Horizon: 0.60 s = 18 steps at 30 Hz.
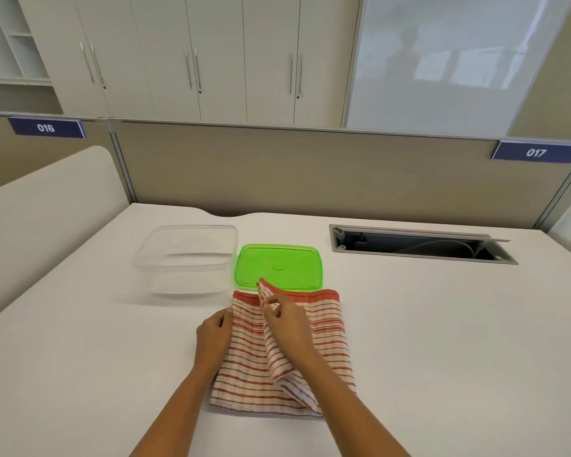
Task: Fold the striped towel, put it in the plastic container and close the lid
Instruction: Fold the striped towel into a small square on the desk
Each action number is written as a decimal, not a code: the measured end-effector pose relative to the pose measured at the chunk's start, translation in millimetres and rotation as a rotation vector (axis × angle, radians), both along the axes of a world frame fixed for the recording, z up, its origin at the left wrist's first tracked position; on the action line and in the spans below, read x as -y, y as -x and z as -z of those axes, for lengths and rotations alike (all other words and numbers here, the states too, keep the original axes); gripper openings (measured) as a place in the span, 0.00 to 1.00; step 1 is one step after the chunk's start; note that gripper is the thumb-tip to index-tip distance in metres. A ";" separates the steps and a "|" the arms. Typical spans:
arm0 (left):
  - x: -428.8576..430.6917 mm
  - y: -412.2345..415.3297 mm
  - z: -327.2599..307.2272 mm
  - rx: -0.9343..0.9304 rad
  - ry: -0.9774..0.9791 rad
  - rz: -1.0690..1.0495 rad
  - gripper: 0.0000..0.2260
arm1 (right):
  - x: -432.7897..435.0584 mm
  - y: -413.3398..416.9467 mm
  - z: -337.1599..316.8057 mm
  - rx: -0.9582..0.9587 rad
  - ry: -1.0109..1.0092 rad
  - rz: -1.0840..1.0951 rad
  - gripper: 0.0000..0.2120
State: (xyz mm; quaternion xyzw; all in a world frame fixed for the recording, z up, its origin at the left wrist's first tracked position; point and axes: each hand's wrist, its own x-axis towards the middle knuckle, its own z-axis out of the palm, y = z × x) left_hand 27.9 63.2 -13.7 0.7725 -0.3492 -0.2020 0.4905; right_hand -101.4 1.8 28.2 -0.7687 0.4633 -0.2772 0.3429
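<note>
White bench (409, 324) with an open cable hatch (422, 247) at far right, backed by a beige partition (294, 173) bearing number plates, white cupboards (192, 61) and a frosted glass panel (459, 61) beyond.

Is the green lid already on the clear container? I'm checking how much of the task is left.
No, the green lid lies flat on the table beside the open clear container, not on it.

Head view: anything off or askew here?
Nothing damaged or spilled. The striped towel is mid-fold, its far edge overlapping the green lid. The cable hatch in the desk stands open.
</note>
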 end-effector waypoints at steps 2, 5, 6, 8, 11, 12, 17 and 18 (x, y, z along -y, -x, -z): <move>0.6 -0.5 0.9 0.008 0.001 -0.006 0.14 | -7.1 -7.8 7.4 -0.011 0.019 -0.007 0.12; 1.7 -1.3 3.7 0.026 0.005 -0.027 0.14 | -14.0 -18.2 10.0 -0.002 0.046 0.001 0.13; 2.0 -1.1 4.5 0.034 0.009 -0.032 0.14 | -16.2 -20.6 10.4 0.002 0.058 0.003 0.13; 2.5 -1.5 5.7 0.038 0.021 -0.035 0.14 | -20.8 -25.3 12.7 -0.012 0.083 -0.015 0.14; 2.2 -0.8 5.7 0.006 0.038 -0.039 0.15 | -28.0 -30.1 18.5 -0.077 0.087 -0.069 0.15; 2.2 -0.6 5.4 -0.016 0.046 -0.048 0.16 | -30.5 -31.2 20.3 -0.091 0.084 -0.090 0.15; 3.8 -0.1 2.4 -0.121 0.048 -0.105 0.22 | -40.2 -35.2 21.4 -0.099 0.081 -0.159 0.16; 4.0 0.4 2.5 -0.127 0.046 -0.097 0.23 | -41.1 -35.8 20.7 -0.082 0.068 -0.163 0.16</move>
